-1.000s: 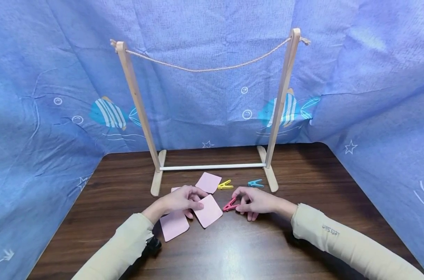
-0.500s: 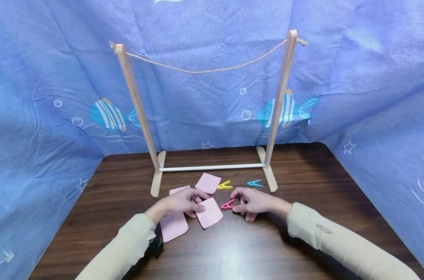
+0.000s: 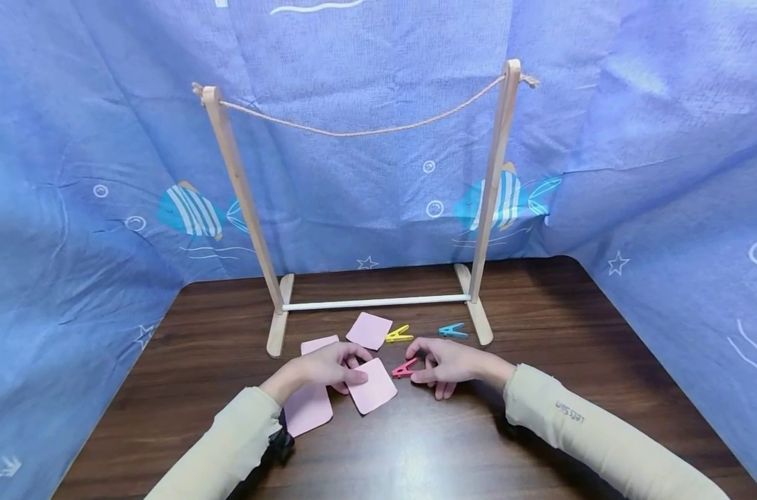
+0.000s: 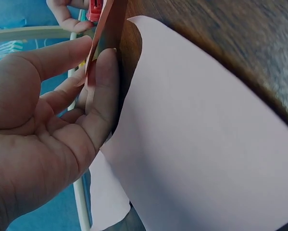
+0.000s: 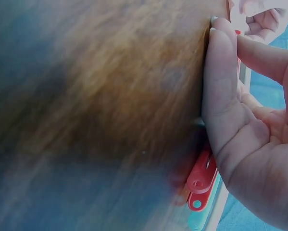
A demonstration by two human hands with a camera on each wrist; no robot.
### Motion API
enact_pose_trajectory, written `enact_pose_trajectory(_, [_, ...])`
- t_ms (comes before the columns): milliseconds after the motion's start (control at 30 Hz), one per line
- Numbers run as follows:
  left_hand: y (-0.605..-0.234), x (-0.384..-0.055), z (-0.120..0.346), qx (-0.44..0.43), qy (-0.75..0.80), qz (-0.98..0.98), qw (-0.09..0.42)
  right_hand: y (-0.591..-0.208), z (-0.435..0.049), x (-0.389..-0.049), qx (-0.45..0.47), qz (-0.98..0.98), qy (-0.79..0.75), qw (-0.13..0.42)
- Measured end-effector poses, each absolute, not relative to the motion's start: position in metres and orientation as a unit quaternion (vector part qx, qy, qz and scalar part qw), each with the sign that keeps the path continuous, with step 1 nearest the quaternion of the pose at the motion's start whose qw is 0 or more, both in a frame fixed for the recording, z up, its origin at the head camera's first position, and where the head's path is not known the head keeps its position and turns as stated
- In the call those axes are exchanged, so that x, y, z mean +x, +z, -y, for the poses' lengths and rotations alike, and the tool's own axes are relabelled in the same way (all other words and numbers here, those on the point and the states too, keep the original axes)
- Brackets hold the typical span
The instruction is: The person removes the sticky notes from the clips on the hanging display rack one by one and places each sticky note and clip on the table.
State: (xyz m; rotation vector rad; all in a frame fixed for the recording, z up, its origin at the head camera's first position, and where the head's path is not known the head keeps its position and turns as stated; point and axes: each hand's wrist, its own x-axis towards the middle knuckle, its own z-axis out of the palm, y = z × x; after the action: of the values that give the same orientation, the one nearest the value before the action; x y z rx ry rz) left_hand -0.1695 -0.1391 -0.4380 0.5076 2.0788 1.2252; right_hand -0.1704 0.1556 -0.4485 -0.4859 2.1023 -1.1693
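My left hand [image 3: 331, 364] pinches a thin pink square sheet [image 3: 373, 389] between thumb and fingers, slightly above the table. In the left wrist view this sheet [image 4: 105, 33] appears edge-on. A red clothespin [image 3: 405, 368] is held between the thumb and index finger of my right hand [image 3: 450, 364], its nose close to the sheet's upper right corner. Whether the two touch, I cannot tell. In the right wrist view, red clothespin handles [image 5: 200, 180] lie beside that hand's palm. Other pink sheets [image 3: 308, 411] lie under and behind my left hand, partly covered by it.
A wooden stand [image 3: 244, 198] with a sagging rope [image 3: 341, 134] rises at the back of the brown table [image 3: 541, 326]. Before its white crossbar lie a pink sheet [image 3: 369, 330], a yellow clothespin [image 3: 400, 334] and a blue clothespin [image 3: 453, 330]. A blue curtain [image 3: 366, 187] hangs behind.
The head view has shifted slightly. The red clothespin has come a little closer to the held pink sheet. Both hands keep their holds.
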Motion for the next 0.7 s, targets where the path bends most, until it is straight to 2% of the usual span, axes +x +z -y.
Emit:
enact_pose_trajectory(433, [-0.435,-0.166,0.139,0.186,0.473,-0.799,0.320,-0.444,-0.158,-0.168,-0.160,-0.793,-0.470,0.352])
enact_pose_trajectory(533, [-0.424,-0.166,0.138,0.206,0.426,-0.833,0.287,-0.436,-0.164,-0.168,-0.155,-0.788,-0.474,0.361])
enact_pose_trajectory(700, [-0.395,-0.168,0.144,0.274,0.317,-0.886,0.197,-0.414,-0.185,-0.172,-0.173,-0.792,-0.467,0.354])
